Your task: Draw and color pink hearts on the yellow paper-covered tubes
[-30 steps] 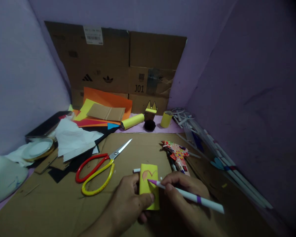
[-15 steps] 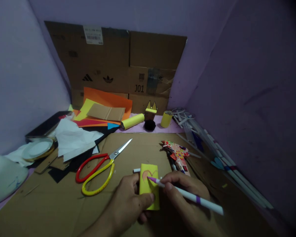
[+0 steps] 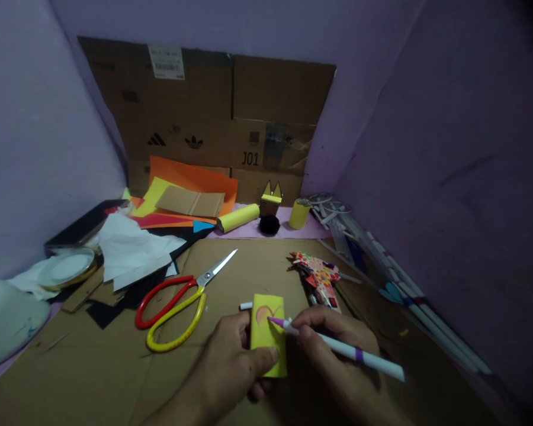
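Observation:
My left hand (image 3: 240, 358) grips a small yellow paper-covered block (image 3: 267, 338), its thumb pressed across the lower front face. A heart outline shows on the block's upper part, its left half tinted orange-pink. In my right hand (image 3: 333, 343) is a white marker (image 3: 364, 357) with a purple band, held like a pen. Its purple tip is at the heart, just right of the tinted half; whether it touches the paper I cannot tell. A white stick-like end (image 3: 246, 306) pokes out behind the block's left side. Scissors (image 3: 190, 305) with red and yellow handles lie open to the left.
A patterned pouch (image 3: 322, 275) with pens lies right of centre. At the back stand a yellow roll (image 3: 238, 218), a small eared box (image 3: 271, 200), a black round piece (image 3: 269, 225) and a yellow cylinder (image 3: 299, 214). Papers (image 3: 135, 245) pile up left; white tubes (image 3: 426, 322) line the right wall.
The marker tip has shifted slightly right on the heart, and the marker's rear end has risen a little with my right hand. My left hand and the block stay put.

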A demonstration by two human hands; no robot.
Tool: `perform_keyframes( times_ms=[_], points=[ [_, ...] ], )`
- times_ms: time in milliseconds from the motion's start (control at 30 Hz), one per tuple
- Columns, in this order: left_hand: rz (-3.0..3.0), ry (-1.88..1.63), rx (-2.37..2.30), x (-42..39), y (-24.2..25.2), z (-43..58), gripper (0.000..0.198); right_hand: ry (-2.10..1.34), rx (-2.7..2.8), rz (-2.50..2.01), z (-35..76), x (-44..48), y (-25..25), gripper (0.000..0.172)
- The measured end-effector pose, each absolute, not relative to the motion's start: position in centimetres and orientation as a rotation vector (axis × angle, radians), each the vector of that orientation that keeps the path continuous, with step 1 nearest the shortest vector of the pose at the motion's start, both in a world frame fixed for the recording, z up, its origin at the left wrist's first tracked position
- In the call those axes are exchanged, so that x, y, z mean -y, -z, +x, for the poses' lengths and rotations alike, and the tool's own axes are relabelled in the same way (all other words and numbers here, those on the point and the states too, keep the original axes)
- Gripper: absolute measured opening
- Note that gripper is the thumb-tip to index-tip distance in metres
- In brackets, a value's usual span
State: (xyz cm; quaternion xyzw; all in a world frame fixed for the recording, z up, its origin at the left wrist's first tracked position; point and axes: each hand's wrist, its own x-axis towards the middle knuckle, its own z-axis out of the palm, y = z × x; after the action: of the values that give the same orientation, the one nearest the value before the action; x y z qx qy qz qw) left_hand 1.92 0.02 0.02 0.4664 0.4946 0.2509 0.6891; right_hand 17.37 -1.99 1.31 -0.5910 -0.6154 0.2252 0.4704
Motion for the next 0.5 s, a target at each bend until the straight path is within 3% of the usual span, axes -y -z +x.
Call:
perform_keyframes(
  times_ms=[500],
  points=[
    [1.043, -0.567, -1.114, -0.05, -0.02, 1.99, 0.032, -0.523, 1.527, -1.447, 17.4, 2.14, -1.13, 0.021]
  ],
)
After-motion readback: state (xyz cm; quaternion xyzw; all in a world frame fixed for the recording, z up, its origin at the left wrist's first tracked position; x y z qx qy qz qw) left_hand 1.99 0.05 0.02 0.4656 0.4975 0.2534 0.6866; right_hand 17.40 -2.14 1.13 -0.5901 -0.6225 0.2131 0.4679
